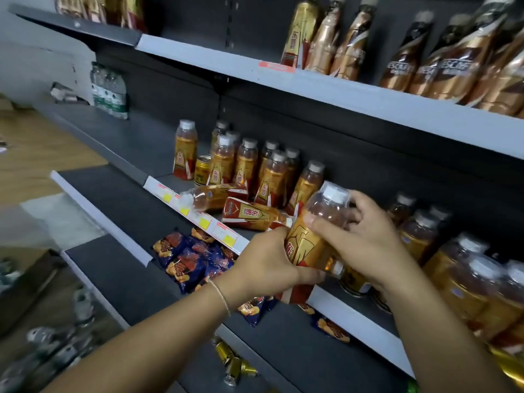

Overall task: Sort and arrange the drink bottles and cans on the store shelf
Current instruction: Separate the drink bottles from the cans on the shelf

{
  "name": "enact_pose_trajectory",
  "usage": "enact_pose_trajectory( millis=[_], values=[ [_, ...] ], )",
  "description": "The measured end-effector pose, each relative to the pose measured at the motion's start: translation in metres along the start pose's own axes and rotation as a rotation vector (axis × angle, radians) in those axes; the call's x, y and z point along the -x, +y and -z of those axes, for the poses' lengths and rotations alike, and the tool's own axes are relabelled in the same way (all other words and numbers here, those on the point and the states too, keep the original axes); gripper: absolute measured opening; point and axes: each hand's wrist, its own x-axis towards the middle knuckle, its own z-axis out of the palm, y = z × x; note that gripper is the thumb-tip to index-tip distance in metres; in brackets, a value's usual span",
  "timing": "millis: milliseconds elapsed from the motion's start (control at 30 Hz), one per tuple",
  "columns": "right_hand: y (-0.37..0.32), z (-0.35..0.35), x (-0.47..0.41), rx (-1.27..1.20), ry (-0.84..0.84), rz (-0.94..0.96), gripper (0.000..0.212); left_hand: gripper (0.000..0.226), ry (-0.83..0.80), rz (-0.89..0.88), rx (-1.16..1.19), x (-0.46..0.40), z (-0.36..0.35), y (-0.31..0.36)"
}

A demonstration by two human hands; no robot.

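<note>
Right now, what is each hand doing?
Left hand: grips the lower body of the gold-labelled drink bottle.
Right hand: grips the same bottle near its neck.

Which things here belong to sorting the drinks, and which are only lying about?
Belong to the job:
- held bottle, in both hands
- two fallen bottles
- standing bottles
- gold can

Lying about:
- blue snack packets
- water bottle pack

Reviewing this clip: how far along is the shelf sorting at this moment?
Partly done. A group of gold-label bottles already stands upright on the middle shelf. In hand: the left hand and right hand both grip one bottle. Left: two bottles lying on their sides near the shelf edge, and a gold can standing among the bottles.
</note>
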Motion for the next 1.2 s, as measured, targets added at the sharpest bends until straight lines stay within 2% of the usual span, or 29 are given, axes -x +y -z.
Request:
enact_pose_trajectory(
  millis=[167, 367, 467, 667, 733, 867, 1000, 1200],
  values=[
    [0.007, -0.022, -0.043, 0.057, -0.097, -0.05, 0.063, 0.054, 0.035, 0.065, 0.003, -0.018, 0.014, -0.019],
    [0.007, -0.044, -0.101, -0.059, -0.187, -0.068, 0.041, 0.049, 0.058, 0.095, -0.075, -0.052, 0.043, -0.03],
    [0.003, -0.055, -0.129, -0.083, -0.236, -0.068, 0.037, 0.048, 0.064, 0.127, -0.098, -0.07, 0.061, -0.03],
    [-0.008, -0.084, -0.173, -0.112, -0.251, 0.028, 0.039, 0.047, 0.161, 0.163, -0.165, -0.097, 0.097, -0.042],
    [-0.012, -0.097, -0.184, -0.144, -0.248, 0.049, 0.044, 0.043, 0.171, 0.163, -0.166, -0.106, 0.112, -0.047],
    [-0.023, -0.127, -0.206, -0.172, -0.216, 0.066, 0.077, 0.042, 0.203, 0.16, -0.174, -0.124, 0.142, -0.062],
    [-0.03, -0.162, -0.226, -0.174, -0.164, 0.109, 0.059, 0.05, 0.257, 0.151, -0.203, -0.143, 0.173, -0.087],
    [-0.034, -0.221, -0.256, -0.046, -0.077, 0.125, 0.073, 0.047, 0.256, 0.149, -0.223, -0.174, 0.212, -0.136]
  ],
)
